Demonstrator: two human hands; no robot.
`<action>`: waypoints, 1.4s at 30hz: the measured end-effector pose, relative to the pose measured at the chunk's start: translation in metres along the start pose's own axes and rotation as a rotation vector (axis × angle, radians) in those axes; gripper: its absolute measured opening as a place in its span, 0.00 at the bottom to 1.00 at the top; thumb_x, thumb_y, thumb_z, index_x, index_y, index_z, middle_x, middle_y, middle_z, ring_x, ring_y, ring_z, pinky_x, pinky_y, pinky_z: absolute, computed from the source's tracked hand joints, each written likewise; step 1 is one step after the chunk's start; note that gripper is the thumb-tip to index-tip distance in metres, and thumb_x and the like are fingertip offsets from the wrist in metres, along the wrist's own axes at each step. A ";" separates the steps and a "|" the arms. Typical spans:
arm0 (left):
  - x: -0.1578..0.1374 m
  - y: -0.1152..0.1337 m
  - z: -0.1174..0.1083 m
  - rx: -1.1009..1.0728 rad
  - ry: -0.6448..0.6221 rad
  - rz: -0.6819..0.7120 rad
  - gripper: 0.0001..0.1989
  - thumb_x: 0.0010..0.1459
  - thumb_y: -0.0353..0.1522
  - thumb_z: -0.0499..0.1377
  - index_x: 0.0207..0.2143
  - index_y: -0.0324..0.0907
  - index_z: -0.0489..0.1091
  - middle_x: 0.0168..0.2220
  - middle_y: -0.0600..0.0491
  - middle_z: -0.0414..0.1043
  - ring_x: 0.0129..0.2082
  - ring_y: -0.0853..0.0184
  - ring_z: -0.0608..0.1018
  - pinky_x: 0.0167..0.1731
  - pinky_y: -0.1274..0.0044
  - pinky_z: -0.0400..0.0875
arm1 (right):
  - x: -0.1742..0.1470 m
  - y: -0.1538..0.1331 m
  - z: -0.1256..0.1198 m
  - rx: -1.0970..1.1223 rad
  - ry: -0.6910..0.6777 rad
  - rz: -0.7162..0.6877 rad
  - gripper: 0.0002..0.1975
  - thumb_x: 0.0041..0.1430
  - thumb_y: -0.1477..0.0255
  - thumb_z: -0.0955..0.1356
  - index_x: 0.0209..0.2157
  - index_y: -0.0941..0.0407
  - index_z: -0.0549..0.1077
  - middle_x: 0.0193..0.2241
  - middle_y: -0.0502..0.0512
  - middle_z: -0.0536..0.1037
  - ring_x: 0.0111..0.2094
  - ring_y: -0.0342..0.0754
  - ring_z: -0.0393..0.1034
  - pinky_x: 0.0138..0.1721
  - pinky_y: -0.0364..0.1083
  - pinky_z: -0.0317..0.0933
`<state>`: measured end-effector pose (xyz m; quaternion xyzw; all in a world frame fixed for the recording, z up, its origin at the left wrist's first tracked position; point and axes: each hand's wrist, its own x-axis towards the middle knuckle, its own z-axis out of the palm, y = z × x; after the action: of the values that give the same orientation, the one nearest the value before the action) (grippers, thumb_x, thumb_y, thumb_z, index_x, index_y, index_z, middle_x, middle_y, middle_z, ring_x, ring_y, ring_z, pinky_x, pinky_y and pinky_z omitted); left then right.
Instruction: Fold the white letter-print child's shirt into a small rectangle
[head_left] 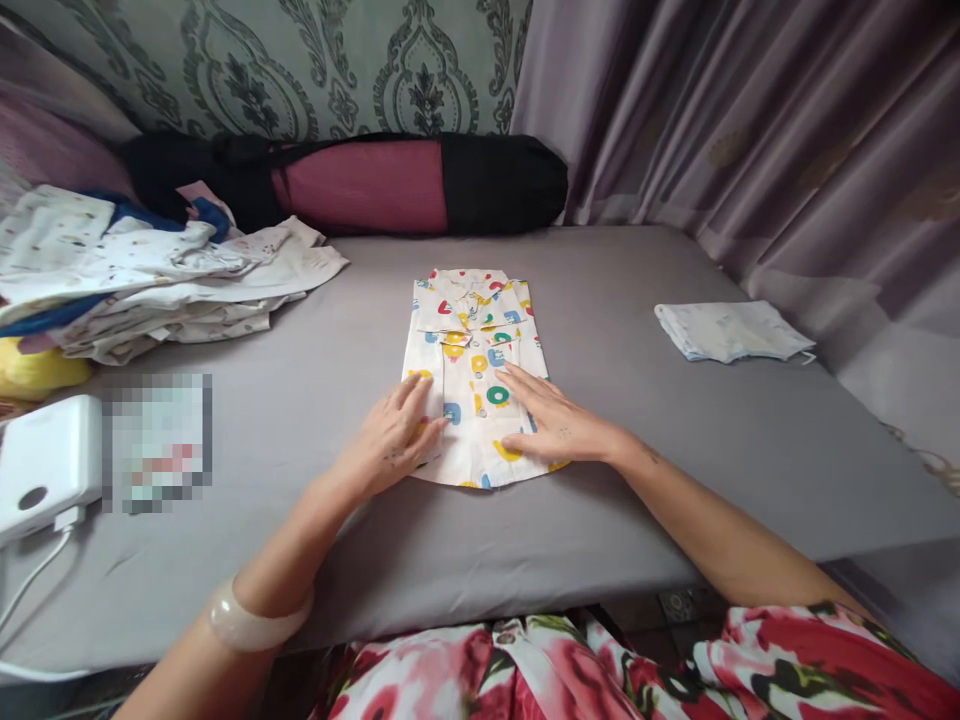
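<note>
1. A printed shirt (pixel 474 440) lay face up in the middle of the grey sheet (pixel 600 300), its collar at the far end and its curved hem at the near end
2. The left hand (pixel 399 430) rested palm down on the shirt's left near edge, a pale bangle (pixel 255 615) around that forearm
3. The right hand (pixel 559 418) rested on the shirt's right near part, fingers stretched toward the button line
4. The hands stood apart, with part of the shirt between them, and neither was clamped on the fabric
5. A loose pile of clothes (pixel 172 265) sat at the far left, and a white device (pixel 49 460) with a cable lay nearer, just beside a pixelated item that could not be made out
6. A small folded pale cloth (pixel 731 330) lay well apart on the right
7. A long black and maroon bundle (pixel 360 188) stretched along the far edge
</note>
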<state>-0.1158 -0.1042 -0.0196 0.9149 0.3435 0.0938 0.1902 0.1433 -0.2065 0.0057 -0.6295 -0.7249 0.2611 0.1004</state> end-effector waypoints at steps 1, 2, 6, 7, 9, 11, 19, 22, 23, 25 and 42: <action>-0.005 -0.002 -0.003 -0.031 0.047 -0.056 0.32 0.65 0.49 0.45 0.63 0.38 0.56 0.63 0.37 0.58 0.62 0.53 0.64 0.58 0.63 0.63 | -0.007 0.004 -0.001 0.021 0.038 -0.003 0.45 0.57 0.59 0.68 0.70 0.54 0.44 0.70 0.62 0.43 0.70 0.57 0.37 0.66 0.58 0.40; -0.011 -0.004 -0.007 -0.059 0.092 -0.123 0.31 0.64 0.49 0.47 0.61 0.38 0.58 0.59 0.38 0.63 0.58 0.54 0.69 0.55 0.64 0.66 | -0.014 0.008 -0.002 0.040 0.087 0.007 0.43 0.57 0.60 0.68 0.69 0.53 0.47 0.69 0.62 0.48 0.69 0.57 0.42 0.65 0.58 0.43; -0.027 -0.005 -0.018 -0.149 0.140 -0.371 0.27 0.60 0.48 0.50 0.55 0.40 0.64 0.40 0.47 0.74 0.36 0.62 0.75 0.41 0.69 0.71 | -0.037 0.023 -0.001 0.128 0.295 0.220 0.26 0.61 0.64 0.65 0.60 0.53 0.65 0.53 0.59 0.74 0.51 0.52 0.70 0.51 0.50 0.63; -0.030 -0.004 -0.020 -0.171 0.123 -0.412 0.27 0.60 0.48 0.51 0.54 0.40 0.65 0.36 0.50 0.74 0.33 0.64 0.75 0.38 0.71 0.71 | -0.041 0.024 -0.001 0.144 0.328 0.284 0.22 0.62 0.65 0.64 0.57 0.53 0.68 0.47 0.57 0.77 0.44 0.50 0.73 0.45 0.48 0.65; -0.033 0.000 -0.022 -0.212 0.090 -0.474 0.26 0.59 0.48 0.52 0.53 0.41 0.65 0.33 0.52 0.74 0.29 0.65 0.74 0.34 0.73 0.70 | -0.046 0.025 -0.001 0.157 0.351 0.375 0.18 0.62 0.65 0.63 0.52 0.54 0.72 0.38 0.54 0.79 0.34 0.46 0.73 0.37 0.45 0.65; -0.034 0.002 -0.022 -0.244 0.084 -0.515 0.27 0.57 0.49 0.52 0.53 0.42 0.65 0.32 0.53 0.75 0.29 0.65 0.73 0.32 0.73 0.68 | -0.049 0.023 -0.001 0.161 0.340 0.424 0.17 0.61 0.66 0.63 0.50 0.54 0.73 0.35 0.52 0.79 0.30 0.44 0.71 0.33 0.43 0.63; -0.032 0.010 -0.022 -0.371 0.028 -0.638 0.34 0.55 0.53 0.54 0.57 0.41 0.62 0.38 0.49 0.76 0.34 0.63 0.76 0.35 0.72 0.68 | -0.049 0.018 0.005 0.346 0.281 0.475 0.18 0.62 0.63 0.63 0.50 0.55 0.72 0.36 0.52 0.79 0.28 0.43 0.70 0.31 0.43 0.61; -0.034 0.014 -0.026 -0.441 -0.018 -0.634 0.35 0.56 0.54 0.54 0.57 0.41 0.62 0.33 0.51 0.75 0.30 0.64 0.74 0.32 0.74 0.67 | -0.052 0.014 0.004 0.428 0.223 0.495 0.20 0.62 0.60 0.63 0.52 0.56 0.70 0.28 0.49 0.76 0.25 0.43 0.67 0.29 0.43 0.59; -0.035 0.015 -0.026 -0.475 -0.038 -0.608 0.34 0.56 0.54 0.53 0.57 0.41 0.62 0.30 0.53 0.74 0.28 0.65 0.73 0.30 0.74 0.66 | -0.054 0.011 0.004 0.447 0.198 0.489 0.22 0.62 0.59 0.63 0.52 0.57 0.70 0.24 0.47 0.74 0.24 0.43 0.66 0.27 0.42 0.58; -0.038 0.016 -0.027 -0.542 -0.069 -0.537 0.32 0.57 0.53 0.53 0.57 0.43 0.63 0.25 0.57 0.68 0.25 0.68 0.70 0.26 0.76 0.62 | -0.058 0.007 0.004 0.488 0.148 0.459 0.24 0.62 0.58 0.63 0.54 0.58 0.69 0.21 0.45 0.69 0.22 0.42 0.62 0.25 0.42 0.56; -0.044 0.017 -0.038 -0.419 -0.030 -0.289 0.19 0.56 0.38 0.54 0.50 0.46 0.71 0.34 0.52 0.72 0.27 0.68 0.69 0.28 0.76 0.66 | -0.072 -0.003 0.001 0.080 0.171 0.180 0.18 0.60 0.76 0.61 0.48 0.50 0.75 0.37 0.53 0.76 0.31 0.45 0.70 0.34 0.43 0.61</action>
<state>-0.1498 -0.1350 0.0200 0.7981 0.4412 0.1212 0.3921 0.1535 -0.2761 0.0190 -0.7075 -0.6431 0.2431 0.1633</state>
